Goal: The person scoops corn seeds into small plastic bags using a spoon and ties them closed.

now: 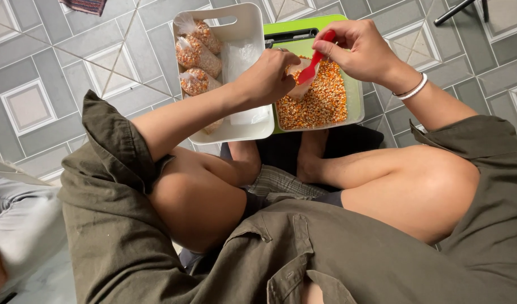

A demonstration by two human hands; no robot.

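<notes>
My right hand (361,52) grips the handle of a red spoon (314,63), its bowl tipped down over a green tray (355,107) filled with orange and yellow corn kernels (320,101). Beside the spoon's bowl, my left hand (267,76) holds a small clear plastic bag (299,85) above the kernels. The bag is partly hidden by my fingers.
A white tray (244,25) left of the green one holds three filled bags of kernels (197,53) and flat clear plastic. I sit cross-legged on a grey patterned tile floor (38,84). A dark chair leg (453,11) stands at the top right. Someone's light trouser leg (16,214) is at the left.
</notes>
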